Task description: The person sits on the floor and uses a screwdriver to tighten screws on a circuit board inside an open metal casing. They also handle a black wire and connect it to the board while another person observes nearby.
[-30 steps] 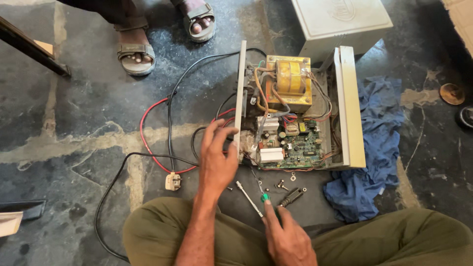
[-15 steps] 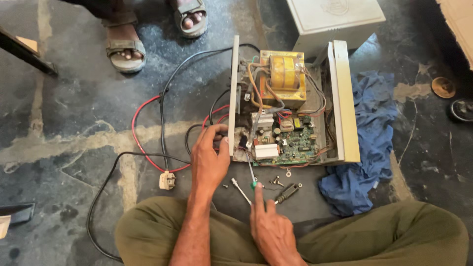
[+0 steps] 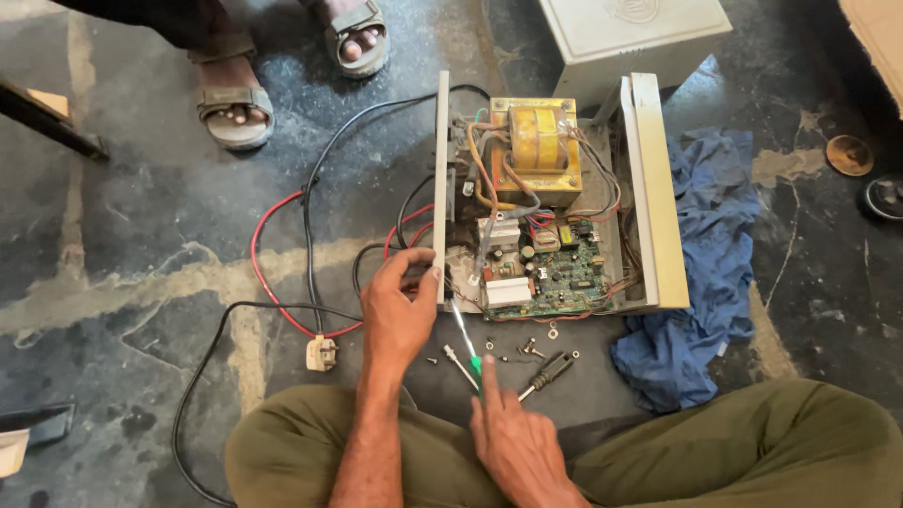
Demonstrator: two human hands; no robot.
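Centre frame: left hand [image 3: 400,306] fingers pinch the opened metal case's [image 3: 658,188] thin grey side panel [image 3: 440,179] — right hand [image 3: 517,437] grasps a green-handled screwdriver [image 3: 467,339], tip at the green circuit board [image 3: 564,273].

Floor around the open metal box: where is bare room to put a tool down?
Bare floor lies left of the red wire, below the sandalled feet. Another patch is right of the blue cloth. It is crowded in front of the metal box: screws, a black-handled tool and both hands, left hand, right hand.
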